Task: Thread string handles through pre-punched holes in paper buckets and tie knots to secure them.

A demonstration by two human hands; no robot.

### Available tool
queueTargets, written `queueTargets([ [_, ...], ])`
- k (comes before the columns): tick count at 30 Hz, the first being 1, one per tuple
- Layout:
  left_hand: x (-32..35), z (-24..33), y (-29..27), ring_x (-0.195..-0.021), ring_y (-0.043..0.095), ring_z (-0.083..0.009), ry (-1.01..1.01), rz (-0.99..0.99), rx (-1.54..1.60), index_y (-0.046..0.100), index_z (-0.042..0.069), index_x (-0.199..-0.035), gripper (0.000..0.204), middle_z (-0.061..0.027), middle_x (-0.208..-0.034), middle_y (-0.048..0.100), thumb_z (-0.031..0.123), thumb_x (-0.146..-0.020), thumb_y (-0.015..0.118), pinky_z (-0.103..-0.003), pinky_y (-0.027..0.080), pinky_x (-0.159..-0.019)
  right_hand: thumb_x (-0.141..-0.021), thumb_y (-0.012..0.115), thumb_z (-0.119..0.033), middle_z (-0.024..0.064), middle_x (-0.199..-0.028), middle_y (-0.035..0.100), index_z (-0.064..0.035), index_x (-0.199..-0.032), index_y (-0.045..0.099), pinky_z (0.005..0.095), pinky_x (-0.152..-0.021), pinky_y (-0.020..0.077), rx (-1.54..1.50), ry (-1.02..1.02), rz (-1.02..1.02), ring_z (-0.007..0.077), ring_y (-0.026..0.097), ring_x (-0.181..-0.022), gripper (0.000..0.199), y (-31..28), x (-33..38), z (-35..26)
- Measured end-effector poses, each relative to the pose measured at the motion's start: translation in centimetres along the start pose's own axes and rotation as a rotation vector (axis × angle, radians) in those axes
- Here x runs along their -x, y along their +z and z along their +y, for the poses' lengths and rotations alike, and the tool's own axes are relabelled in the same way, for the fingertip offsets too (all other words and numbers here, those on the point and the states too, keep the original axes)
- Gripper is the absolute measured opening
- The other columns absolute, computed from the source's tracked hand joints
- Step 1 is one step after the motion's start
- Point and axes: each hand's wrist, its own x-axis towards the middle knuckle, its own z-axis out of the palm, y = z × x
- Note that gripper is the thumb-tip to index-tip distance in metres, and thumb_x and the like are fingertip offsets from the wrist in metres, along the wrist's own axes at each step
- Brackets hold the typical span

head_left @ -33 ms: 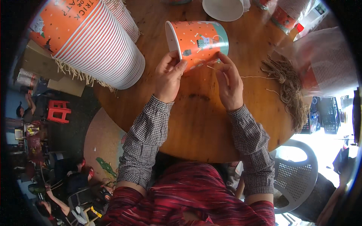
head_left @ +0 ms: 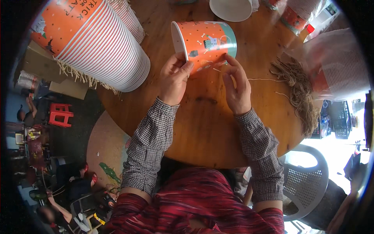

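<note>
An orange paper bucket (head_left: 206,41) with a teal band and a white inside lies on its side on the round wooden table (head_left: 202,124), its mouth turned left. My left hand (head_left: 173,78) grips the bucket's lower wall by the rim, thumb pressed on the printed side. My right hand (head_left: 235,85) is at the bucket's side, and its thumb and forefinger pinch a short pale piece of twine (head_left: 218,68) against it. Both forearms wear checked sleeves.
A tall stack of nested orange buckets (head_left: 97,43) lies on the table's left. A heap of brown twine (head_left: 298,87) lies to the right, beside a clear bag of buckets (head_left: 335,66). A white bucket (head_left: 231,7) stands at the far edge. A grey plastic chair (head_left: 307,183) is at lower right.
</note>
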Motion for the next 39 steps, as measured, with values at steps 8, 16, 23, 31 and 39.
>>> queueTargets([
  [8, -0.2, 0.0, -1.5, -0.097, 0.057, -0.0117, -0.096, -0.045, 0.141, 0.057, -0.001, -0.110, 0.022, -0.0050, -0.106, 0.062, 0.006, -0.090, 0.061, -0.026, 0.045, -0.085, -0.085, 0.056, 0.001, 0.0226, -0.132, 0.049, 0.0005, -0.094, 0.054, 0.0392, -0.101, 0.0384, 0.005, -0.070, -0.085, 0.0373, 0.048, -0.123, 0.009, 0.1, -0.1, -0.9],
  [16, -0.4, 0.8, -1.2, -0.102, 0.057, -0.0132, -0.211, -0.034, 0.161, 0.058, 0.000, -0.109, 0.020, -0.0056, -0.108, 0.062, 0.008, -0.092, 0.059, -0.028, 0.045, -0.092, -0.080, 0.060, 0.000, 0.0181, -0.139, 0.043, 0.0000, -0.091, 0.054, 0.0446, -0.102, 0.0391, 0.222, -0.294, -0.207, 0.0387, 0.039, -0.129, 0.012, 1.1, -0.4, -1.2],
  [23, 0.0, 0.8, -0.3, -0.097, 0.056, -0.0117, -0.204, -0.024, 0.102, 0.058, 0.001, -0.111, 0.023, -0.0031, -0.106, 0.062, 0.016, -0.093, 0.058, -0.029, 0.045, -0.086, -0.071, 0.064, -0.005, 0.0142, -0.143, 0.039, -0.0022, -0.092, 0.055, 0.0468, -0.104, 0.0387, 0.361, -0.421, -0.245, 0.0426, 0.035, -0.131, 0.023, 1.7, -0.4, -1.3],
  [31, 0.6, 0.8, 0.7, -0.094, 0.058, -0.0139, -0.118, -0.056, 0.166, 0.056, 0.000, -0.113, 0.037, -0.0063, -0.104, 0.061, 0.032, -0.095, 0.056, -0.030, 0.048, -0.081, -0.072, 0.063, -0.009, 0.0101, -0.147, 0.034, -0.0067, -0.100, 0.055, 0.0463, -0.101, 0.0411, 0.327, -0.343, -0.287, 0.0423, 0.038, -0.128, 0.030, 2.0, -0.3, -2.1],
  [39, 1.0, 1.5, 2.5, -0.082, 0.059, -0.0094, 0.046, 0.083, -0.405, 0.060, -0.004, -0.102, 0.028, -0.0036, -0.093, 0.062, 0.022, -0.092, 0.061, -0.023, 0.049, -0.071, -0.071, 0.064, -0.009, 0.0140, -0.140, 0.042, -0.0041, -0.097, 0.054, 0.0455, -0.098, 0.0424, 0.367, -0.357, -0.283, 0.0398, 0.046, -0.122, 0.028, 2.2, 0.3, -1.5],
])
